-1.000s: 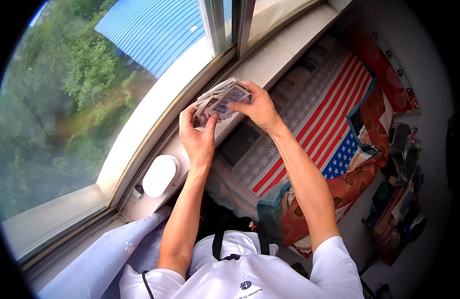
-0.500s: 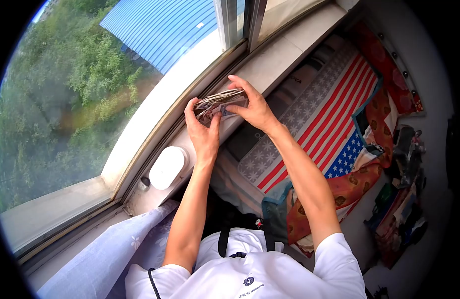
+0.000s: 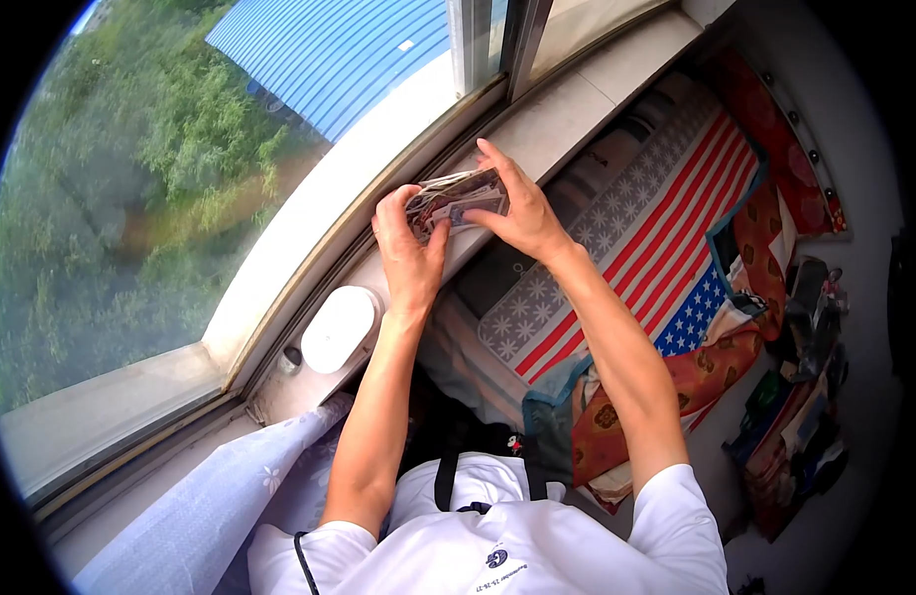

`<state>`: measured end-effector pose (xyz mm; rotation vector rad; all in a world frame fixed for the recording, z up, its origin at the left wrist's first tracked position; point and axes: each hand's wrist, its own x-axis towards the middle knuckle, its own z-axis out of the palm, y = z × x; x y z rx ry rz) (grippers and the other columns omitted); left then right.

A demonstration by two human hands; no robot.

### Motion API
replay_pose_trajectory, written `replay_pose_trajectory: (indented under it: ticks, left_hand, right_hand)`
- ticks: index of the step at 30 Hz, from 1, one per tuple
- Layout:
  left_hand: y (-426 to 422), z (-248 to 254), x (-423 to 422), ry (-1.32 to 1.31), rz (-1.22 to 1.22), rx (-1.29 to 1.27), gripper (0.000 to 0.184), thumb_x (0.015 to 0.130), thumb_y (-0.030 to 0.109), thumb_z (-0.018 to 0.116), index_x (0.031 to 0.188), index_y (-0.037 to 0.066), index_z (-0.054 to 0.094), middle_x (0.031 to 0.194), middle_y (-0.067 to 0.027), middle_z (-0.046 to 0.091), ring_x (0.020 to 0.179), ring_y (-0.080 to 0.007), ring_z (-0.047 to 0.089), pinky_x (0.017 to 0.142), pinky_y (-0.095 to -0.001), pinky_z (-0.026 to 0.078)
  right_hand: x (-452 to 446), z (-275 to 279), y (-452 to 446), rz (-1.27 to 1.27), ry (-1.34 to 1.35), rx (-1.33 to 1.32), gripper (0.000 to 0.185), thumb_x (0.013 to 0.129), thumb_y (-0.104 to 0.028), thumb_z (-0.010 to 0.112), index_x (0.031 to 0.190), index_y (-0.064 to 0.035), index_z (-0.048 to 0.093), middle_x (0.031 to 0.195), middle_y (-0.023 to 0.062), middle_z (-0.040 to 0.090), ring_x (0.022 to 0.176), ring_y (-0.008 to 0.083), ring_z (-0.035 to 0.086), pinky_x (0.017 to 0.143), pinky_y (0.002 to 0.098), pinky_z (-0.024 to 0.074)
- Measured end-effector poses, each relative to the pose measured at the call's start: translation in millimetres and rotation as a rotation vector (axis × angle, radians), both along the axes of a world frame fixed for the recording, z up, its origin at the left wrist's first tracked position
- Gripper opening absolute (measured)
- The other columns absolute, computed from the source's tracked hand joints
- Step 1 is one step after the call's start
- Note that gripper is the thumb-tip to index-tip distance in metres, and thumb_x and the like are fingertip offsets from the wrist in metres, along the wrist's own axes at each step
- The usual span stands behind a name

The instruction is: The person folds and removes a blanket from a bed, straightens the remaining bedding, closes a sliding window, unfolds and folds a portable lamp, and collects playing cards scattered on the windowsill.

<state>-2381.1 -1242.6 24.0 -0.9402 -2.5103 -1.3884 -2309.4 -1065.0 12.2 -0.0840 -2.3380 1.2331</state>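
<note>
A loose stack of thin printed cards or paper notes is held between my two hands above the window sill. Its pale edges show uneven at the top, and its front face is greyish purple and brown; the print is too small to read. On the left end, my left hand grips it with fingers behind and thumb at the lower front. My right hand holds the other end, index finger up along the top corner and thumb across the front face.
A white oval plastic box sits on the sill, beside a window. A light blue curtain hangs at lower left. Below on the right lies a bed with a stars-and-stripes cover and a red patterned blanket; piled items stand beyond.
Both hands have shifted slightly right with the stack. Its front face is tilted more toward me, and the right index finger stands more upright.
</note>
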Motion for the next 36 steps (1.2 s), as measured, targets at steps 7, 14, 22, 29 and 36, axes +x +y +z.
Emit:
replay_pose_trajectory:
  ticks: [7,14,22,29,36]
  left_hand:
    - [-1.5,7.2,4.1,-0.215,-0.034,0.130,0.067,0.076,0.000,0.078,0.135,0.004,0.046,0.128,-0.0144,0.052,0.118,-0.0245,0.055,0.097,-0.0348,0.049]
    - [0.0,-6.0,9.2,-0.260,0.001,0.279,0.075,0.078,0.014,0.082,0.140,0.002,0.042,0.130,-0.0175,0.049,0.119,-0.0310,0.053,0.100,-0.0396,0.045]
    - [32.3,10.7,15.2,-0.312,0.416,0.139,0.064,0.081,0.035,0.080,0.122,-0.004,0.050,0.121,-0.0197,0.054,0.114,-0.0331,0.052,0.100,-0.0416,0.041]
    - [32.6,-0.9,22.3,-0.246,0.359,0.209,0.052,0.087,0.020,0.068,0.129,-0.004,0.048,0.125,-0.0213,0.052,0.115,-0.0315,0.053,0.102,-0.0391,0.040]
    - [20.3,-18.0,16.8,-0.316,0.194,0.281,0.063,0.095,0.029,0.066,0.142,-0.002,0.038,0.138,-0.0203,0.046,0.121,-0.0290,0.051,0.106,-0.0374,0.038]
  right_hand:
    - [5.6,-7.7,1.0,0.031,-0.068,-0.299,0.105,0.073,-0.003,0.082,0.157,-0.0178,0.021,0.119,0.0149,0.058,0.107,0.0281,0.061,0.089,0.0380,0.0508]
    - [7.5,0.3,-0.8,0.073,0.036,0.080,0.102,0.072,-0.001,0.081,0.155,-0.0199,0.026,0.122,0.0149,0.053,0.107,0.0356,0.059,0.090,0.0411,0.0514]
    - [9.8,0.7,-7.6,0.042,0.076,0.076,0.091,0.072,-0.001,0.081,0.148,-0.0130,0.033,0.127,0.0179,0.051,0.113,0.0391,0.056,0.094,0.0429,0.0502]
    - [10.3,-1.0,-10.8,-0.014,0.046,0.003,0.094,0.072,-0.002,0.082,0.150,-0.0099,0.030,0.130,0.0197,0.050,0.114,0.0409,0.056,0.093,0.0433,0.0498]
    - [8.2,-11.8,-1.0,0.042,0.034,0.041,0.101,0.072,-0.004,0.082,0.155,-0.0162,0.025,0.132,0.0184,0.050,0.117,0.0399,0.055,0.093,0.0424,0.0499]
